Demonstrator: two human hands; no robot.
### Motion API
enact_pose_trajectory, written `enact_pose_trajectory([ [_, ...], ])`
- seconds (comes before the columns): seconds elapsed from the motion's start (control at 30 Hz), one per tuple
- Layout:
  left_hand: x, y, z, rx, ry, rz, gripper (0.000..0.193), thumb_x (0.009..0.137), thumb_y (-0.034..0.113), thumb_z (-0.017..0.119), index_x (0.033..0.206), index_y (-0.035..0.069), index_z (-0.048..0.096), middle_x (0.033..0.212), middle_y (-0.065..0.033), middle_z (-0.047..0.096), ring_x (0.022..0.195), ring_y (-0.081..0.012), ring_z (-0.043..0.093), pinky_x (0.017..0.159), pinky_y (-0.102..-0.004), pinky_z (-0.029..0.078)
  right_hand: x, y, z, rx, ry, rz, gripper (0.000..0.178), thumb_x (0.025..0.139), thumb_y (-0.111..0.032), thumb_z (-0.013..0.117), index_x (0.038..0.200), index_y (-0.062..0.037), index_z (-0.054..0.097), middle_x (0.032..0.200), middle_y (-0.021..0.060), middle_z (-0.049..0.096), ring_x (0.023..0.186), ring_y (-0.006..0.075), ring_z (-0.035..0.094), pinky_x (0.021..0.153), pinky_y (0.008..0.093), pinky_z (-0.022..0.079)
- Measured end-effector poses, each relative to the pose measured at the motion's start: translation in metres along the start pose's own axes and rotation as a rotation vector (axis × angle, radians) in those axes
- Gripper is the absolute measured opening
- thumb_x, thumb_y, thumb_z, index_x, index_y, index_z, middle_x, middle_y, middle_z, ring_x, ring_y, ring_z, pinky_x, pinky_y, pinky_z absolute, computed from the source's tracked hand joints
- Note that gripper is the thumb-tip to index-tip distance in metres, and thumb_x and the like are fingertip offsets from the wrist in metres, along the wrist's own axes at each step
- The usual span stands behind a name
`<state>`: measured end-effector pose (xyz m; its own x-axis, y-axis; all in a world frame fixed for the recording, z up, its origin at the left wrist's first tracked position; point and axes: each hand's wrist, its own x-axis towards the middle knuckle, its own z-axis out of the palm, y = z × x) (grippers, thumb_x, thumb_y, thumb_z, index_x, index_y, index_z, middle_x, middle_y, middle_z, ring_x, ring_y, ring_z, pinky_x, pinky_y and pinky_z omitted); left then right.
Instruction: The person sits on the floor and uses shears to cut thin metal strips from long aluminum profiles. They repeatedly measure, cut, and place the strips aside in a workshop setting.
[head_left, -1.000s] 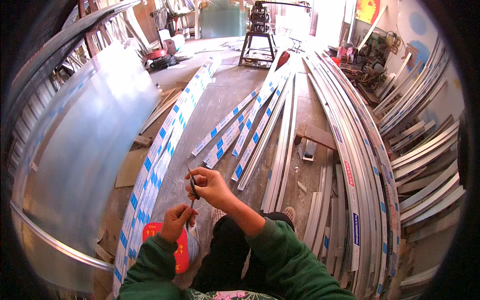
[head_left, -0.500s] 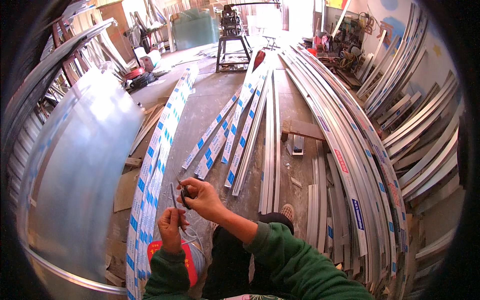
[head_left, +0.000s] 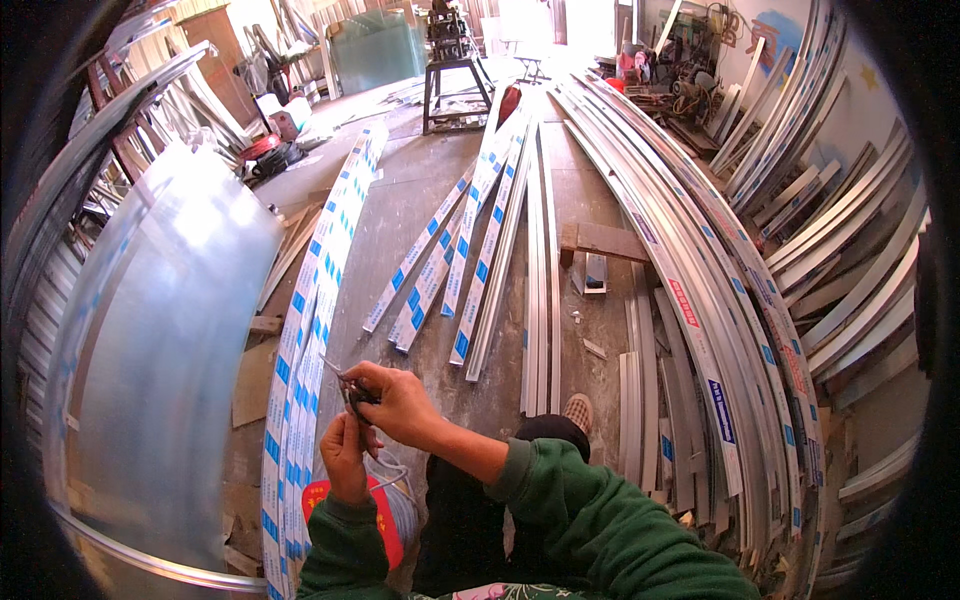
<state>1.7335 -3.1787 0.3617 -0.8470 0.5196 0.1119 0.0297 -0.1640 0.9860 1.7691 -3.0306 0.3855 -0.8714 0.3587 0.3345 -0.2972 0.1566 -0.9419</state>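
My right hand (head_left: pixel 398 405) is closed on a small pair of dark-handled scissors (head_left: pixel 357 394), held above the floor in front of my knees. Just below it my left hand (head_left: pixel 346 456) pinches a thin grey cord (head_left: pixel 331 365), whose end sticks up past the scissors toward the upper left. The two hands touch or nearly touch, and the fingers hide where blades and cord meet. Lower down, a loop of cord (head_left: pixel 392 464) runs to a grey coil (head_left: pixel 404 515) with a red label card (head_left: pixel 389 528), partly behind my left forearm.
Long film-wrapped metal profiles (head_left: pixel 310 300) lie left of my hands, with shorter profiles (head_left: pixel 430 270) ahead. A large stack of profiles (head_left: pixel 690 300) stretches along the right. A glass sheet (head_left: pixel 150 370) leans at far left. A wooden block (head_left: pixel 605 242) and a machine stand (head_left: pixel 455 90) are farther off.
My right hand has come down and slightly left, closing in on my left hand with the scissors. The cord end now slants to the upper left. The view has shifted slightly.
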Motion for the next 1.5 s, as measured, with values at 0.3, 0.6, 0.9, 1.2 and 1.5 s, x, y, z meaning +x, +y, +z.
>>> enact_pose_trajectory([
  [0.3, -0.016, -0.010, -0.003, 0.117, -0.099, -0.091, 0.034, 0.107, 0.028, 0.045, 0.097, 0.000, 0.061, 0.071, -0.0044, 0.057, 0.059, -0.0113, 0.055, 0.057, -0.0245, 0.045, 0.011, 0.008, -0.006, 0.372, 0.078, 0.174, 0.021, 0.087, -0.002, 0.069, 0.107, -0.0011, 0.062, 0.074, 0.0016, 0.066, 0.065, 0.0061, 0.061, 0.051, 0.0206, 0.045],
  [0.6, -0.040, -0.012, -0.007, 0.177, -0.173, -0.144, 0.034, 0.107, 0.027, 0.044, 0.100, -0.001, 0.061, 0.072, -0.0038, 0.057, 0.064, -0.0109, 0.056, 0.058, -0.0239, 0.044, 0.006, -0.002, -0.002, 0.672, -0.026, 0.357, 0.024, 0.088, -0.006, 0.071, 0.108, -0.0013, 0.058, 0.083, 0.0113, 0.070, 0.072, 0.0175, 0.071, 0.054, 0.0278, 0.057],
  [0.9, -0.037, -0.018, -0.012, 0.203, -0.165, -0.145, 0.032, 0.107, 0.026, 0.045, 0.102, -0.001, 0.061, 0.073, -0.0042, 0.057, 0.065, -0.0101, 0.056, 0.059, -0.0232, 0.045, 0.017, -0.005, -0.003, 0.755, -0.014, 0.342, 0.025, 0.086, -0.003, 0.072, 0.106, -0.0013, 0.057, 0.081, 0.0104, 0.068, 0.069, 0.0170, 0.069, 0.062, 0.0293, 0.057],
  [1.2, -0.033, -0.048, -0.047, 0.322, -0.212, -0.266, 0.021, 0.104, 0.019, 0.052, 0.101, 0.000, 0.063, 0.071, -0.0013, 0.057, 0.063, -0.0081, 0.054, 0.058, -0.0233, 0.045, 0.038, -0.011, -0.126, 0.722, 0.322, -0.087, 0.029, 0.090, -0.009, 0.070, 0.116, -0.0038, 0.059, 0.094, 0.0126, 0.069, 0.085, 0.0191, 0.070, 0.076, 0.0319, 0.061],
  [1.5, 0.031, -0.097, -0.065, 0.774, -0.479, -0.322, 0.022, 0.098, 0.023, 0.060, 0.104, 0.002, 0.065, 0.090, -0.0153, 0.071, 0.082, -0.0240, 0.071, 0.072, -0.0342, 0.053, -0.020, 0.079, -0.257, 0.443, 0.814, 0.190, 0.020, 0.092, -0.003, 0.066, 0.110, -0.0027, 0.059, 0.094, 0.0121, 0.067, 0.084, 0.0211, 0.070, 0.074, 0.0279, 0.061],
])
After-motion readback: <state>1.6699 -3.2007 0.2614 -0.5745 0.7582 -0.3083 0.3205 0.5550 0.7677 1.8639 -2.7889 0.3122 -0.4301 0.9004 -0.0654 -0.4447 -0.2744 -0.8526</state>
